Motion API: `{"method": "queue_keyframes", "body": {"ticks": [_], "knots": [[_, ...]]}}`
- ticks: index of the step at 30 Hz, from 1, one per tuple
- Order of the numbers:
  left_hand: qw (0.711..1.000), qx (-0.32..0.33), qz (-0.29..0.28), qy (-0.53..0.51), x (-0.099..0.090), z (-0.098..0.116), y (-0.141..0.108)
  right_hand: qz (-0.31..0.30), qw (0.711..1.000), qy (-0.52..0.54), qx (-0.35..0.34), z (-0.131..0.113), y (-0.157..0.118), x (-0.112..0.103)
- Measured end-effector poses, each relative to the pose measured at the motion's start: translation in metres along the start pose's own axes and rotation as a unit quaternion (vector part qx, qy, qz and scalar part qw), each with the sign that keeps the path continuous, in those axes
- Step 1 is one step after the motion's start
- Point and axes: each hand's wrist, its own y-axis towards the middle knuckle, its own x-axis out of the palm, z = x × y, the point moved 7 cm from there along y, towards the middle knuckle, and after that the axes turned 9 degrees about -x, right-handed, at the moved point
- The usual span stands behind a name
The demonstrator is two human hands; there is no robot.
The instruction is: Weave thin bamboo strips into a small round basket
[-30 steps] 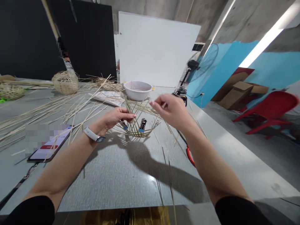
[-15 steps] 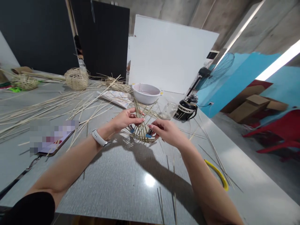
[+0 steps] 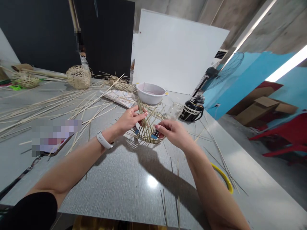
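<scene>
Lettering that spells ENERGY is what we can read from the head camera, on the pale band of a black bottle [image 3: 192, 110] standing beyond our right hand [image 3: 174, 132]. On the phone [image 3: 59, 142], at left, the screen is blurred over and we cannot make out its words; the printed packet [image 3: 118, 98] behind our hands is too small to read. The half-woven basket [image 3: 148, 138] sits on the grey table [image 3: 120, 188], between our two hands and slightly below them, its loose upright strips fanning upward. Our left hand, with a white watch band [image 3: 103, 140] at its wrist, pinches a bunch of those strips between thumb and fingers at the basket's left side. Our right hand grasps the blue-tipped clip [image 3: 154, 134] on the near right part of the weave, thumb against it, fingers curled. Another clip [image 3: 136, 129] shows just under our left fingers. Behind the basket we see a white basin [image 3: 151, 93], with a clear jar [image 3: 175, 111] right of it, near the bottle. A yellow handle [image 3: 224, 177] lies right of our right forearm.
</scene>
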Motion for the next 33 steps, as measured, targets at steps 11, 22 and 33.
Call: {"method": "queue_keyframes", "body": {"ticks": [11, 22, 33], "knots": [[0.999, -0.003, -0.037, 0.000, -0.001, -0.007, 0.005, 0.143, 0.989, 0.027, -0.024, -0.011, -0.010, -0.021], [0.985, 0.061, -0.160, 0.025, 0.031, -0.005, -0.006, -0.057, 0.973, -0.080, -0.207, -0.066, -0.001, -0.029], [0.975, 0.074, -0.201, 0.053, 0.034, -0.008, -0.008, -0.166, 0.946, -0.216, -0.175, -0.055, -0.001, -0.013]]}}
